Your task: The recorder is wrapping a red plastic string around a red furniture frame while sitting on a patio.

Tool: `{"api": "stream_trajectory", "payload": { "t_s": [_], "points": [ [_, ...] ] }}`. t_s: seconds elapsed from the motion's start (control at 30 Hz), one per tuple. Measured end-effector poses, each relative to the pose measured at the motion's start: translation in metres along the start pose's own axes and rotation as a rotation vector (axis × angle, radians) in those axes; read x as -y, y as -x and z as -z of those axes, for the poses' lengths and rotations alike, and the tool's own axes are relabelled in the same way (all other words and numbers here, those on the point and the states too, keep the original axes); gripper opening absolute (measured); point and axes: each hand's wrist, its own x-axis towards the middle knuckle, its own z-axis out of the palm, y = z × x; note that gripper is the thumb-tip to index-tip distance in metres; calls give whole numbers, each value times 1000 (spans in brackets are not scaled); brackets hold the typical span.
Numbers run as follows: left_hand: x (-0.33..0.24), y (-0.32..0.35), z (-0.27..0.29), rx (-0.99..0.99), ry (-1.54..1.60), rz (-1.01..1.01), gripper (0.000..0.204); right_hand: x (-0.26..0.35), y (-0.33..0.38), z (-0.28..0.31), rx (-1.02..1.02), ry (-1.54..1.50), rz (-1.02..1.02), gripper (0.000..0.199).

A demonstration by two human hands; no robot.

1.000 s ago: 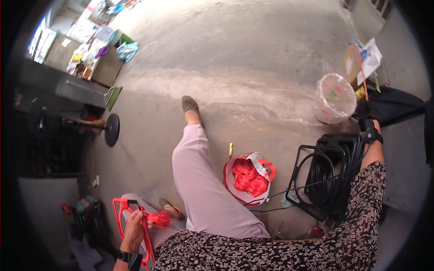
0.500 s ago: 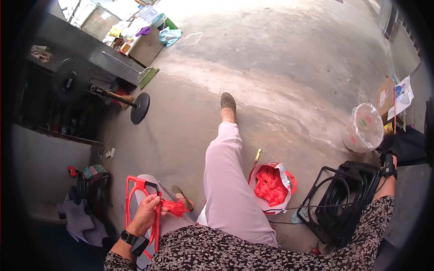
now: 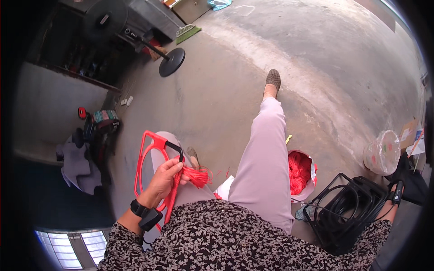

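My left hand (image 3: 165, 177) is closed around the side bar of a red frame (image 3: 158, 142) that rests against my left thigh. A black strip (image 3: 174, 145) runs along the frame's upper corner. Out of that hand sticks a loose bunch of red cord (image 3: 199, 177) with frayed ends. At the far right, my right arm reaches past a stack of black frames (image 3: 371, 198), some with rounded bars. Beyond the wrist band, my right hand (image 3: 395, 186) is mostly lost against a black bag (image 3: 410, 180), and its fingers do not show.
Right of my outstretched leg, a white and red bag (image 3: 313, 179) holds a heap of red cord (image 3: 298, 169). A plastic-wrapped round tub (image 3: 382, 153) stands further right. Ahead left are a fan base (image 3: 172, 62) and a green broom (image 3: 188, 34). Grey cloth (image 3: 77, 158) hangs at left.
My view has swung leftward, so the floor, legs and bag appear further right and a barred window has come in at lower left. My left hand keeps its hold on the frame.
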Motion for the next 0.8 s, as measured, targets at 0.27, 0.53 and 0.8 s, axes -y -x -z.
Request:
{"api": "stream_trajectory", "payload": {
  "t_s": [0.27, 0.53, 0.8],
  "points": [
    [7, 4, 9, 7, 38, -60, 18, 1, 37, 66, -5, 92, -38, 27],
    [19, 2, 21, 2, 107, -91, 16, 16, 43, 140, -136, 180, -76, 26],
    [48, 38, 36, -66, 219, -188, 14, 118, 91, 78, -138, -329, -567, 26]
  ]
}}
